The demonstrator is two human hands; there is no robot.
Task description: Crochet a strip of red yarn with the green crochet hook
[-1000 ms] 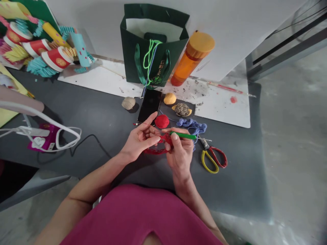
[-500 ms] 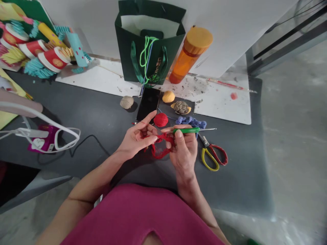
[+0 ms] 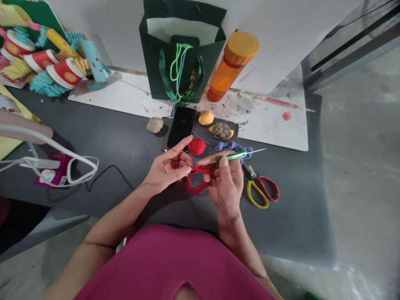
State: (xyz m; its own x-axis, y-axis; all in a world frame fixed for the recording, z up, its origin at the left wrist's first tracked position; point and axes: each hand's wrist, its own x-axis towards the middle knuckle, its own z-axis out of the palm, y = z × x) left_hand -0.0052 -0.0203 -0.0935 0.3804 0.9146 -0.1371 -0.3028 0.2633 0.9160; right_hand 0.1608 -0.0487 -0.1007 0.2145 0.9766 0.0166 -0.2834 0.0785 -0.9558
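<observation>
Red crocheted yarn chain [image 3: 193,187] hangs in a loose loop between both hands, its upper part pinched by the left hand [image 3: 165,168], thumb and fingertips closed on it while the index finger stands raised. The right hand [image 3: 226,185] pinches a green-handled steel crochet hook [image 3: 231,157] between thumb and fingers, its tip pointing away from the body, above the chain. A round red yarn ball [image 3: 196,146] sits just beyond the left fingertips, beside a black smartphone [image 3: 181,127]. Yellow-and-red-handled scissors [image 3: 259,187] lie near the right hand on the dark grey tabletop [image 3: 109,137].
</observation>
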